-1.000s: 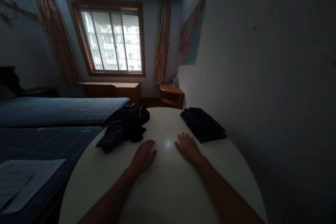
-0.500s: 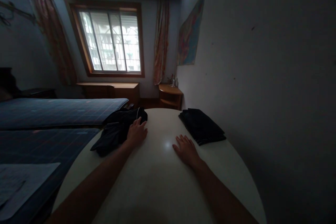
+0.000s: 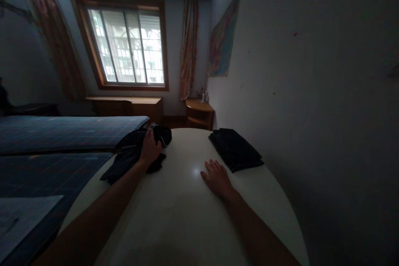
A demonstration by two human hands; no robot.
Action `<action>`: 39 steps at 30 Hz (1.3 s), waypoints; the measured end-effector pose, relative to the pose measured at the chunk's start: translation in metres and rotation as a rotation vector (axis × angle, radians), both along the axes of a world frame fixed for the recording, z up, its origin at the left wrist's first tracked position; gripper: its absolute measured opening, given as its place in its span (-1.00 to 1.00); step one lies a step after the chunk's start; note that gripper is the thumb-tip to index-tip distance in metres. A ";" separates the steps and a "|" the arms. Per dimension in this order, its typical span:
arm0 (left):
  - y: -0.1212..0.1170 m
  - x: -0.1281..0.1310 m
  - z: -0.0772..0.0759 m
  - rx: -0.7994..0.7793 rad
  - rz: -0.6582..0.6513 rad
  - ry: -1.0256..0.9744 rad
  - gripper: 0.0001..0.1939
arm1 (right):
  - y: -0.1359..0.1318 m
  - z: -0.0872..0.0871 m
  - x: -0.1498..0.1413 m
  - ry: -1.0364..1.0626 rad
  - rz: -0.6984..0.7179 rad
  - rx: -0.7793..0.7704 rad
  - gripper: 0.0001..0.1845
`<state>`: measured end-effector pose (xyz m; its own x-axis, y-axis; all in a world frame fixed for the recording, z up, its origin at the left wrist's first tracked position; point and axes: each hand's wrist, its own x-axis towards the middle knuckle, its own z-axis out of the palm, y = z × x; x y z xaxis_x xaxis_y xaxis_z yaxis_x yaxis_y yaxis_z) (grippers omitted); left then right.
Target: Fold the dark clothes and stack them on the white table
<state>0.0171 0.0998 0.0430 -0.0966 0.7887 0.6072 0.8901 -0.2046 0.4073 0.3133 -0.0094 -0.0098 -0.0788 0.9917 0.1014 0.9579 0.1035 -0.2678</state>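
A crumpled dark garment [image 3: 126,162] with thin white piping lies across the left side of the round white table [image 3: 183,216]. My left hand [image 3: 151,149] is on top of it, the fingers curled into the cloth, which partly hides them. My right hand [image 3: 217,178] rests flat on the tabletop with its fingers spread and holds nothing. Just beyond it, at the table's right side, sits a folded stack of dark cloth [image 3: 235,149]; the hand does not touch it.
Two beds with blue plaid covers [image 3: 71,131] stand to the left, with a pale sheet [image 3: 28,216] on the nearer one. A wall [image 3: 327,112] runs along the right. Beyond the table are a wooden desk [image 3: 140,100] and a corner shelf [image 3: 199,106] under a window.
My left hand has moved left and a little away over the crumpled garment and closed on its cloth. My right hand stays flat on the table. The view has turned slightly right.
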 end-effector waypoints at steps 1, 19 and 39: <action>-0.003 -0.002 0.009 0.077 -0.003 -0.034 -0.30 | 0.000 0.000 0.000 -0.003 0.000 -0.001 -0.30; -0.194 0.084 0.029 0.228 -0.738 0.088 -0.22 | -0.061 0.039 -0.042 0.686 0.628 0.182 0.07; -0.200 0.066 -0.011 -0.413 -0.606 0.061 -0.59 | -0.025 0.052 0.030 0.670 -0.097 0.452 -0.23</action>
